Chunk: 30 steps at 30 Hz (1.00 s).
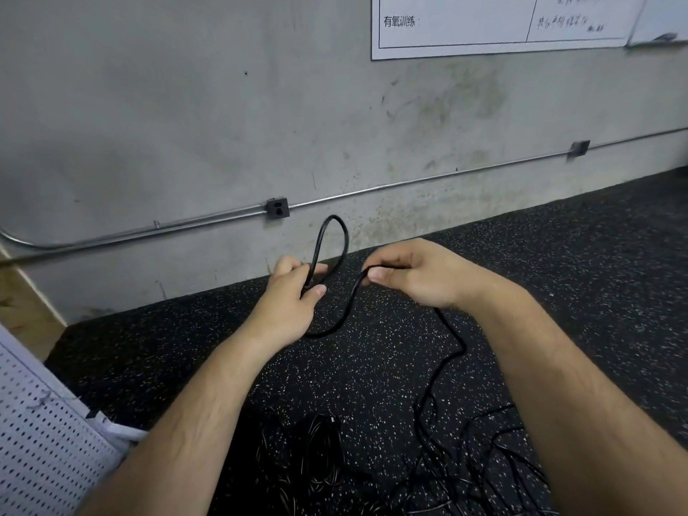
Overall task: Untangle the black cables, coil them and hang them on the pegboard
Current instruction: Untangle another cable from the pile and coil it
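Black cable (337, 236), looped upright, mid-air

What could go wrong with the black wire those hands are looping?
1. The cable runs from the right hand down into a tangled pile. Pulling more in may tighten a knot there.
2. The left hand grips only one small loop. It could slip and spring open, undoing the coil.
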Available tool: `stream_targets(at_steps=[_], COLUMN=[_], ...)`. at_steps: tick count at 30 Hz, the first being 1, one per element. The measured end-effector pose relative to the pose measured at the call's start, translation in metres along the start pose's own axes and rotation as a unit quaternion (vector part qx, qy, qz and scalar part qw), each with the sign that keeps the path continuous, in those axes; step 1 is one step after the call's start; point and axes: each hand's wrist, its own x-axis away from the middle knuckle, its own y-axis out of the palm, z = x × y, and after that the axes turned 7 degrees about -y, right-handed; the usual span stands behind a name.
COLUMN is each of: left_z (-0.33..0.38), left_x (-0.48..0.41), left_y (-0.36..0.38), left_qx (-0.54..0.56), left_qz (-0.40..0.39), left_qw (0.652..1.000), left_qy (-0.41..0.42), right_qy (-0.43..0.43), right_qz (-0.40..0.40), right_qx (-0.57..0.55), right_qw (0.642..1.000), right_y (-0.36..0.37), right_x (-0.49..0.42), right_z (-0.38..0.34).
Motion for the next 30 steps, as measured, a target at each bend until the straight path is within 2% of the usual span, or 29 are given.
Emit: stream_targets(at_steps=[3,6,9,13,15,19,21,24,27,30], left_z=[0.005,0.013,0.022,0.028,0.029,0.026,0.025,0.032,0.038,0.034], left_x=[0.005,0.012,0.021,0.026,0.026,0.027,0.028,0.032,0.031,0.021], left_y=[0.002,0.008,0.011,0.017,0.020,0.023,0.025,0.026,0.016,-0.006], left_qx=[0.033,0.117,0.246,0.324,0.315,0.231,0.236,0.351,0.444,0.519], left_qz=[-0.046,-0.076,-0.118,-0.139,-0.139,-0.154,-0.161,-0.186,-0.148,-0.090], left_qw=[0.998,0.990,0.962,0.935,0.938,0.961,0.958,0.917,0.882,0.848], left_qy=[0.001,-0.015,-0.029,-0.043,-0.044,-0.005,-0.011,-0.041,-0.050,-0.051], right_qy=[-0.028,-0.023,-0.008,-0.001,-0.007,-0.021,-0.025,-0.013,0.007,0.030], right_qz=[0.057,0.128,0.183,0.233,0.238,0.248,0.258,0.281,0.289,0.204], right_qx=[-0.011,0.005,0.037,0.048,0.031,-0.046,-0.067,-0.083,-0.165,-0.190], right_qw=[0.998,0.992,0.982,0.971,0.971,0.968,0.964,0.956,0.943,0.960], right_y=[0.002,0.003,0.005,0.010,0.012,0.012,0.012,0.015,0.020,0.027], right_x=[-0.002,-0.005,-0.009,-0.013,-0.015,-0.016,-0.017,-0.020,-0.017,-0.005], right_z=[-0.002,-0.002,0.001,0.007,0.008,0.012,0.015,0.021,0.032,0.051])
